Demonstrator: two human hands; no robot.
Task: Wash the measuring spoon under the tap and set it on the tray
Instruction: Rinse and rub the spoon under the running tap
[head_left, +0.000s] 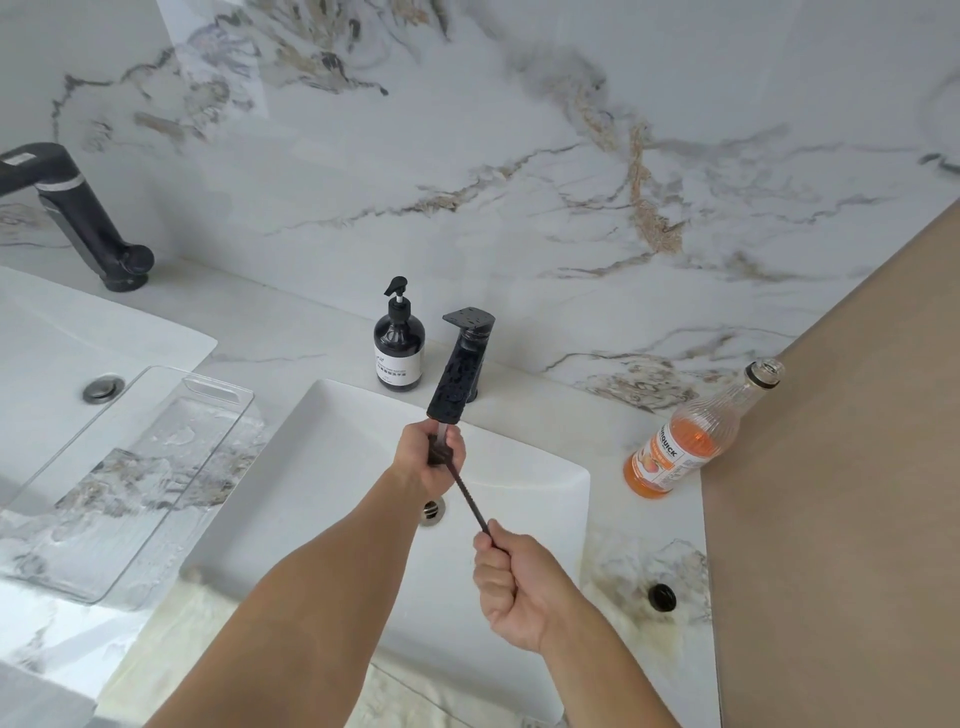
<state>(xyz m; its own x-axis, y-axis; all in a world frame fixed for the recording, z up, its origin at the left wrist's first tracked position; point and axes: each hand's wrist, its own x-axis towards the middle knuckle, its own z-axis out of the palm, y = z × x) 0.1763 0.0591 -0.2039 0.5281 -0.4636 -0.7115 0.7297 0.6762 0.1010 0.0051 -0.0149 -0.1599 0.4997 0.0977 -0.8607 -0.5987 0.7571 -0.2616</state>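
Right hand (511, 587) fisted around spoon handle (470, 501)

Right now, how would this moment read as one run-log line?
phase: washing | measuring spoon: under tap | right hand: grips handle end | left hand: rubs bowl end | tray: left of sink, holds nothing

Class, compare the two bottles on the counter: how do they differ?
The soap bottle is dark with a pump top; the juice bottle is clear, ribbed, uncapped, and holds orange liquid. The soap bottle stands left of the tap, the juice bottle far right. Both stand upright and carry labels.
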